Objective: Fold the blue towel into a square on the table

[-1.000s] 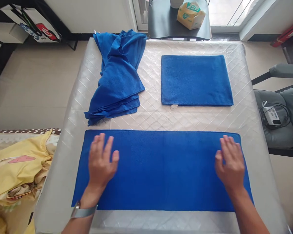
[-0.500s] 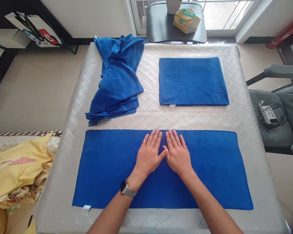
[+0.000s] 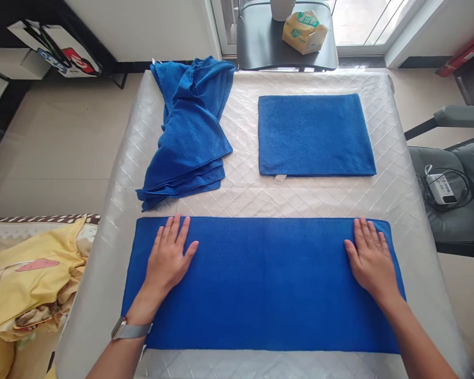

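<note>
While left hand and right hand lie flat, ungripping, the rectangular blue fabric towel by the silver table's near edge seems limp; grasp corners.

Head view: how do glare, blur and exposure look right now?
In the head view, the glass at the top is washed out nearly white; in the same view, pale glare shows on the shiny cover; also there, the left hand and right hand look reasonably sharp, and the long blue towel shows little texture.
</note>
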`<act>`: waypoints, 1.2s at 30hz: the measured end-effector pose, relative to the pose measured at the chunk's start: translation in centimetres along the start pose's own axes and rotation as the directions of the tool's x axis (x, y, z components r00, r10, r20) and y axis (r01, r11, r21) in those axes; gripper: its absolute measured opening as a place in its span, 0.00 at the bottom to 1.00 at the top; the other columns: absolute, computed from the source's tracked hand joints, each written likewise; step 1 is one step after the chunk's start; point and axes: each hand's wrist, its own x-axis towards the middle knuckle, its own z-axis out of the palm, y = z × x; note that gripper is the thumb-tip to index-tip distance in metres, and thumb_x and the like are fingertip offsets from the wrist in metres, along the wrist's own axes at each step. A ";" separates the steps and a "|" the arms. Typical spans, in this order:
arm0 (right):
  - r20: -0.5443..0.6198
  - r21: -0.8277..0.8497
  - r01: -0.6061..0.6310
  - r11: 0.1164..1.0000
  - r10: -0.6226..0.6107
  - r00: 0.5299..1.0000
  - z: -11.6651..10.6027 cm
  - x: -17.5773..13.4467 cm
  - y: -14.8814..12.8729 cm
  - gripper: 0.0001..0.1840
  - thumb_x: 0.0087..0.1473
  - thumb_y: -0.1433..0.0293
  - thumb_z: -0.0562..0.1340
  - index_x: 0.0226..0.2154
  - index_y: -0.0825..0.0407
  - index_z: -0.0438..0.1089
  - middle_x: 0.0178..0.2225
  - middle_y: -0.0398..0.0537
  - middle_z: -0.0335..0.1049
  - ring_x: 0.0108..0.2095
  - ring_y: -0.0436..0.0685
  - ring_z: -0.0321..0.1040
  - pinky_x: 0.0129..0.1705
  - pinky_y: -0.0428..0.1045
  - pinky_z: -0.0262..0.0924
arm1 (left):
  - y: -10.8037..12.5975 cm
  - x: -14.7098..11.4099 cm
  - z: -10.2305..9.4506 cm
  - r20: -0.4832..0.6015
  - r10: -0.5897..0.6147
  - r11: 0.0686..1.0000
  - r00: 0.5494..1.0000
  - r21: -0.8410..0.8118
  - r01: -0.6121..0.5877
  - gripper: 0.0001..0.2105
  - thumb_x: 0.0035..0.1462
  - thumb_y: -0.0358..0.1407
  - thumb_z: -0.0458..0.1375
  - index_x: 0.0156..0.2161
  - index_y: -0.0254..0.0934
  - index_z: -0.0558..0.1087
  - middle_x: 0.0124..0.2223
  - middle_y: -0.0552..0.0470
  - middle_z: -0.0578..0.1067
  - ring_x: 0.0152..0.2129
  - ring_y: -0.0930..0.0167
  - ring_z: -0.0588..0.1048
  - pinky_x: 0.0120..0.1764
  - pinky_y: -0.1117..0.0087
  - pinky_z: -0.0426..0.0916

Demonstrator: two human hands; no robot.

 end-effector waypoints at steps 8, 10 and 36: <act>0.032 0.029 -0.109 0.994 0.108 0.994 -0.1 0.3 3.7 0.35 0.69 0.56 0.41 0.72 0.51 0.37 0.72 0.51 0.40 0.71 0.63 0.38 0.70 0.66 0.39 | -4.5 0.0 -0.4 -0.042 -0.151 0.989 0.988 -0.003 0.151 0.32 0.69 0.49 0.39 0.71 0.35 0.47 0.74 0.41 0.45 0.70 0.56 0.46 0.68 0.49 0.43; 0.013 0.030 -0.104 0.994 0.103 0.995 0.0 0.3 3.6 0.35 0.69 0.56 0.41 0.72 0.51 0.37 0.72 0.50 0.39 0.71 0.63 0.38 0.70 0.66 0.39 | -4.5 0.0 -0.4 -0.050 -0.151 0.989 0.987 -0.006 0.151 0.32 0.69 0.49 0.39 0.71 0.35 0.47 0.74 0.41 0.45 0.70 0.56 0.46 0.68 0.49 0.43; -0.003 -0.019 -0.104 0.994 0.104 0.995 0.1 0.4 3.7 0.33 0.69 0.58 0.42 0.71 0.51 0.40 0.72 0.50 0.43 0.71 0.62 0.39 0.70 0.65 0.42 | -6.1 -0.3 -0.4 -0.099 -0.153 0.988 0.983 -0.017 0.152 0.31 0.69 0.50 0.40 0.71 0.39 0.48 0.74 0.42 0.41 0.70 0.53 0.46 0.67 0.48 0.47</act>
